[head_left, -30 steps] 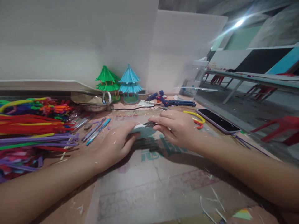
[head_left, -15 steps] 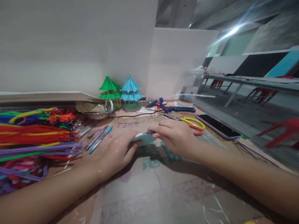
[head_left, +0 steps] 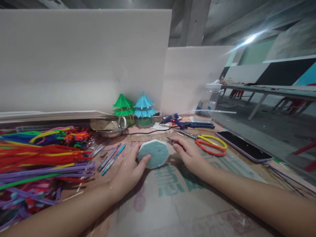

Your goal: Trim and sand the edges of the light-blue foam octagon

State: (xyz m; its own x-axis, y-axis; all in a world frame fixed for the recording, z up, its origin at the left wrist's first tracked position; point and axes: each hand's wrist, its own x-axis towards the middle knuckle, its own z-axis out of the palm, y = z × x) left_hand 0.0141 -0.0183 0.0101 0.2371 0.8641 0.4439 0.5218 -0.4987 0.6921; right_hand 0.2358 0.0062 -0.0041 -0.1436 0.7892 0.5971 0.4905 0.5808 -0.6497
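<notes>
My left hand (head_left: 130,168) grips a pale blue-green, many-sided flat disc (head_left: 154,153) with a white edge, thumb across its face. The disc is tilted so its broad side faces me. Just to its right, my right hand (head_left: 186,153) pinches a small dark metal piece that looks like a blade (head_left: 170,141), its tip pointing toward the disc with a gap between them. Under both hands lies a printed sheet (head_left: 153,210) with green characters. Scissors (head_left: 211,144) with yellow and red handles lie beyond my right hand.
Bundles of coloured pipe cleaners (head_left: 41,154) fill the left side, beside several pens (head_left: 113,159). At the back stand a metal bowl (head_left: 106,133), a green model pavilion (head_left: 123,107), a blue one (head_left: 144,110), a glue gun (head_left: 170,120) and a clear jar (head_left: 208,102). A phone (head_left: 243,146) lies right.
The disc has turned from nearly edge-on to face me. My right hand has drawn away from it to the right with the blade. The camera view has shifted, so the scene sits lower.
</notes>
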